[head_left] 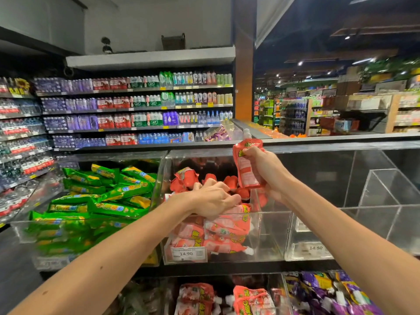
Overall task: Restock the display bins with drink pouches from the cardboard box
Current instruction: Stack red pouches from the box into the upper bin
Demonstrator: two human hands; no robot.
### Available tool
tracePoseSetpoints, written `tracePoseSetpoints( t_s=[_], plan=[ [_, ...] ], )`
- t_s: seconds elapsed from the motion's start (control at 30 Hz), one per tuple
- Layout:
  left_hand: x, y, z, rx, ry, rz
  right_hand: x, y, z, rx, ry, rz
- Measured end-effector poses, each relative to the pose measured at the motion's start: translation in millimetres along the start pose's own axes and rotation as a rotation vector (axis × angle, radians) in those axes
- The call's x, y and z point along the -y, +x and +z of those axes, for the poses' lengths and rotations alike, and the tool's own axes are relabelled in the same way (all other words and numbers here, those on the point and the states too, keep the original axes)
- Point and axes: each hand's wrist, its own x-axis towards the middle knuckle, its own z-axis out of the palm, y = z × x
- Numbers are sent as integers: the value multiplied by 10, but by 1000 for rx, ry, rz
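The right hand (264, 170) grasps a red drink pouch (246, 172) in its fingers, cap up, above the middle clear bin (270, 237); the left hand (211, 198) lies palm down on the pile of red pouches (218, 230) inside, fingers curled over the top one; whether they grip it, I cannot tell; green packs (109, 201) fill the bin beside.

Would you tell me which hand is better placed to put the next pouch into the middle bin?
Right: the right hand grips a red pouch above the middle bin; the left hand rests on the pile inside.
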Motion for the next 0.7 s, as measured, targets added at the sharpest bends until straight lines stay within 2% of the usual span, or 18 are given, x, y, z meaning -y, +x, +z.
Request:
tracePoseSetpoints(
  t_s=[0.03,0.13,0.2,0.3,0.4,0.47,0.57,0.63,0.7],
  plan=[
    [6,-17,-65,-61,-86,40,6,-14,0,4,23,-9],
    [37,-114,-352,-349,-600,40,16,-41,-5,-3,74,-68],
    [60,-142,-463,-362,-854,23,25,-76,15,10,129,-94],
    [-19,-192,-435,-397,-795,63,39,-123,93,52,203,-111],
    [-28,-183,-380,-505,-707,52,3,-92,148,27,120,-108],
    [24,-199,-403,-523,-659,22,-25,-33,111,-82,-108,-205],
    [141,-193,-443,-502,-526,-72,-35,20,-25,-219,-704,-615],
    [161,-139,-434,-446,-432,-110,-24,2,-58,-125,-1128,-760],
    [169,-33,-393,-394,-358,-135,-74,9,-27,59,-1369,-742]
  ],
)
